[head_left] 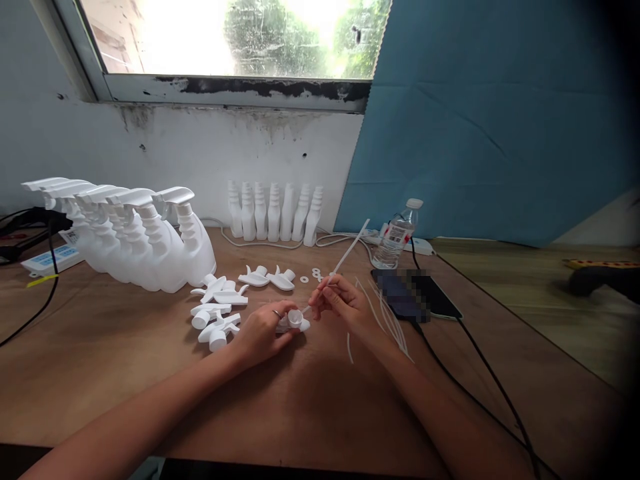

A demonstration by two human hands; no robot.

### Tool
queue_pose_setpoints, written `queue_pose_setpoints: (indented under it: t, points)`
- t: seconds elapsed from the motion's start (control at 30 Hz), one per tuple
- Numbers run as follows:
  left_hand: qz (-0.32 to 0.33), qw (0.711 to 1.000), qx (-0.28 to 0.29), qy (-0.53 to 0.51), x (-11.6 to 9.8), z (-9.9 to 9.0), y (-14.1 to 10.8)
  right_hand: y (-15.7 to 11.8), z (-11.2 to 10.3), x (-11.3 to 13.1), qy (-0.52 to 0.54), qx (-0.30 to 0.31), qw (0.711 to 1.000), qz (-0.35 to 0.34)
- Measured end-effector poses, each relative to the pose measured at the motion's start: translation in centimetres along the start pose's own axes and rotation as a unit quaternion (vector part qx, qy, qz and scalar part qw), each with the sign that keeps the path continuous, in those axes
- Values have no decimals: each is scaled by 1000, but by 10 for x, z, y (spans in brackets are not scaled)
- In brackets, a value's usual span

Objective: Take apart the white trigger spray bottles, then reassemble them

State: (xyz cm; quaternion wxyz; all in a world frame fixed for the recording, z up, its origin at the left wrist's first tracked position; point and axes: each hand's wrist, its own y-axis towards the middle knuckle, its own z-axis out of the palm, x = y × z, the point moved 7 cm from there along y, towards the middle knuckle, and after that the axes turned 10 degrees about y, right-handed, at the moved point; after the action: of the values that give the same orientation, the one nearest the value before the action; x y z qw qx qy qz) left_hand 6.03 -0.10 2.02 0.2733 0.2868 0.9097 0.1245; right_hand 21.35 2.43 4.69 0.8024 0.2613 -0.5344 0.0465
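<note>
My left hand (266, 331) is closed around a white trigger spray head (296, 320), whose round collar faces up toward me. My right hand (337, 301) pinches a thin white plastic tube (349, 251). The tube slants up to the right, and its lower end is at the collar; I cannot tell whether it is inside. Left of my left hand lie several loose spray heads (213, 312), and two more (267, 277) sit just beyond it. Small white washers (305, 280) are scattered beyond my hands. More thin tubes (393, 323) lie beside my right forearm.
Assembled white spray bottles (185, 247) stand in rows at the left. Several slim white bottles (274, 213) line the wall. At the right are a clear water bottle (397, 233), a phone (435, 297) and black cables (493, 380). A power strip (53, 260) lies far left.
</note>
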Motion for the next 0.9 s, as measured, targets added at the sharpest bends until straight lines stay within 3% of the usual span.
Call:
queue_pose_setpoints:
  t: [0.13, 0.23, 0.33, 0.43, 0.6, 0.9]
  points:
    - [-2, 1000, 4, -17, 0, 1, 0, 0, 3, 2, -41, 4, 999, 0]
    - [-4, 999, 9, -43, -1, 2, -1, -1, 7, 0, -135, 23, 991, -11]
    - [-2, 998, 17, -68, -3, 3, 0, -4, 15, -5, -281, 66, 956, -50]
    - [-2, 996, 25, -85, -5, 4, 0, -8, 23, -10, -362, 94, 923, -86]
    - [-13, 994, 18, -106, -4, 2, 1, -9, 26, -13, -402, 90, 905, -107]
    - [-5, 994, 15, -105, 0, 7, 2, -16, 30, -13, -380, 117, 907, -138]
